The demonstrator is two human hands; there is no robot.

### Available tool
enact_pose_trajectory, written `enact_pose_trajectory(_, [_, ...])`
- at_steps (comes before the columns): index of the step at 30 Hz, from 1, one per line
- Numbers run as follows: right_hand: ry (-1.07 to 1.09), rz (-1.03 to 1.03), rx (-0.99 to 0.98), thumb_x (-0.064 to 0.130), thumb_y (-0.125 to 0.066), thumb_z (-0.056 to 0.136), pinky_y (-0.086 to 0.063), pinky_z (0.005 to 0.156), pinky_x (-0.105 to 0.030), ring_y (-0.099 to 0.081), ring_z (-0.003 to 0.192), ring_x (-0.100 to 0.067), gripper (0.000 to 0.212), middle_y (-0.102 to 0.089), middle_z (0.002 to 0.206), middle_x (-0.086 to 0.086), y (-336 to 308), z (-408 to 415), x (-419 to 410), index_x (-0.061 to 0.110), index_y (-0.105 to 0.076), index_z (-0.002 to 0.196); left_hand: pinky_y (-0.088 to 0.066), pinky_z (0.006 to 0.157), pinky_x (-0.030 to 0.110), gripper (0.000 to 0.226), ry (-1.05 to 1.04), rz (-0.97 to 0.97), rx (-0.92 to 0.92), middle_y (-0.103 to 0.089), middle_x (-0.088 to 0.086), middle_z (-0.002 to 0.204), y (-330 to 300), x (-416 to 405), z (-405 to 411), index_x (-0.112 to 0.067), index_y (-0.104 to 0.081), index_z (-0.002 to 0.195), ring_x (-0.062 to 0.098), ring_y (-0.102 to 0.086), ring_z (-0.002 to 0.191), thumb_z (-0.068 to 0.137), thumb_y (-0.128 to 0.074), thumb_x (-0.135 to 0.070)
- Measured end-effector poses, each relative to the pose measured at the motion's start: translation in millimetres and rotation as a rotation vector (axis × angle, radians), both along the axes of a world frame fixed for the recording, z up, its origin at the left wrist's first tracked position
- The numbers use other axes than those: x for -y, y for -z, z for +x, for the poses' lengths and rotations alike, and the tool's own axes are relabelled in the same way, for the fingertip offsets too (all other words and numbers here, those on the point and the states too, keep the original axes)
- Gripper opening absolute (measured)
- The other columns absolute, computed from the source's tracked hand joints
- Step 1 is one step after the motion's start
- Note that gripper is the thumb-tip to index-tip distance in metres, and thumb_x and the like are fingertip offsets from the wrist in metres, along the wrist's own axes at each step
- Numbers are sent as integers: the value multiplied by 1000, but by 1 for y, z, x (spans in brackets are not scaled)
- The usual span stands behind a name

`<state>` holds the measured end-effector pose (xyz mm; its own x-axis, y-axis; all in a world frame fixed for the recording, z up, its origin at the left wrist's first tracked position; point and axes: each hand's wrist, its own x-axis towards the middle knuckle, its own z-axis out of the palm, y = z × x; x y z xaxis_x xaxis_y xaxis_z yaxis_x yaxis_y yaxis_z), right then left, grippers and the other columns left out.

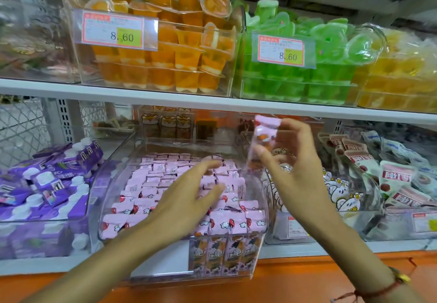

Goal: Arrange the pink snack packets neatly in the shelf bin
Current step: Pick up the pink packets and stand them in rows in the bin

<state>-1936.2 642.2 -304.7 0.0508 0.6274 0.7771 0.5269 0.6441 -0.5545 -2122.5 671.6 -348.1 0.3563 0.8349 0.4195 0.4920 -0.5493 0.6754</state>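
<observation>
My right hand (292, 160) pinches one pink snack packet (263, 141) between thumb and fingers (300, 130), held up in the air above the right rear of the clear shelf bin (99, 198); the packet stands roughly upright, long axis vertical, top edge up and tilted slightly right, blurred so the print is unclear. My left hand (189, 193) reaches into the bin with fingers spread wide and mostly straight, resting on or just over the pink packets (151, 179) there, gripping nothing that I can see. The bin is nearly full of these packets in rough rows, rear ones standing with top seams up, front ones leaning forward and showing red and white print. A row of orange and purple printed packs (227, 255) sits in a lower clear front compartment below the bin. Just left, another bin holds purple spout pouches (47, 184); just right, bins hold white cartoon-print packets (343, 193) and brownish-red labelled packets (397, 179). The shelf above carries clear bins of orange jelly cups (165, 54), green jelly cups (307, 70) and yellow jelly cups (397, 77), with two price tags (113, 29) reading 8.60. A red string bracelet (383, 288) is on my right wrist.
</observation>
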Motion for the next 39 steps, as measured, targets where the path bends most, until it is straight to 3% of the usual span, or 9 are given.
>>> enact_pose_trajectory(2, [-39, -21, -190, 20, -64, 87, -49, 66, -12, -63, 87, 1, 44, -62, 97, 9, 2, 1, -3, 34, -38, 119, -42, 86, 21, 42, -4, 40, -280, -50, -13, 133, 9, -4, -2, -43, -35, 138, 0, -50, 101, 97, -40, -45])
enact_pose_trajectory(4, [-19, -71, -197, 18, -64, 88, -48, 64, -10, -64, 85, 3, 46, -64, 93, 12, 7, 0, -5, 39, -38, 119, -33, 99, 22, 41, 22, 131, -445, -45, -17, 140, 12, -7, -3, -37, -38, 141, 2, -41, 123, 101, -31, -42])
enact_pose_trajectory(9, [183, -167, 290, 31, -63, 87, -54, 69, -35, -62, 84, -4, 26, -66, 90, 13, 22, 2, -8, 32, -52, 110, -34, 97, 24, 40, -5, 219, -540, -50, -20, 133, 15, -12, -3, -37, -44, 135, 4, -44, 117, 101, -23, -42])
enact_pose_trajectory(13, [357, -99, 596, 39, -66, 83, -45, 78, -29, -48, 100, -14, 29, -57, 103, 6, 16, 13, -13, 29, -60, 110, -34, 93, 22, 38, -26, 215, -507, -50, -22, 130, 17, -13, -2, -38, -45, 133, 2, -45, 114, 101, -24, -41])
enact_pose_trajectory(16, [405, -244, 775, 45, -61, 86, -35, 87, -24, -37, 107, -12, 26, -48, 116, 8, 23, 17, -16, 36, -63, 110, -34, 93, 22, 38, -10, 192, -481, -50, -22, 129, 17, -13, -4, -38, -44, 134, 2, -45, 114, 101, -25, -41])
enact_pose_trajectory(21, [235, -425, 730, 37, -46, 96, -41, 85, -27, -46, 110, -12, 29, -49, 122, 5, 40, 19, -18, 33, -59, 121, -35, 93, 19, 37, 8, 177, -440, -49, -23, 129, 13, -11, -4, -39, -42, 136, -1, -42, 115, 101, -30, -40])
enact_pose_trajectory(26, [222, -372, 425, 37, -57, 89, -49, 66, -30, -60, 70, -3, 33, -61, 93, 15, 38, 30, -17, 34, -47, 120, -36, 84, 15, 38, 76, 184, -366, -45, -24, 128, 0, -13, 14, -41, -36, 138, -3, -42, 112, 99, -36, -38])
enact_pose_trajectory(33, [193, -423, 360, 36, -59, 88, -46, 58, -22, -58, 57, 1, 18, -66, 72, 8, 39, 33, -20, 32, -60, 106, -38, 97, 33, 39, 111, 181, -709, -53, -16, 132, -1, -29, 29, -32, -53, 130, 9, -38, 115, 100, -28, -37])
enact_pose_trajectory(39, [270, -410, 358, 32, -55, 90, -49, 59, -33, -58, 58, -4, 14, -63, 68, 6, 42, 27, -17, 30, -58, 103, -35, 100, 34, 42, 113, 148, -660, -55, -13, 131, 0, -20, 29, -27, -57, 125, 12, -38, 116, 102, -23, -37])
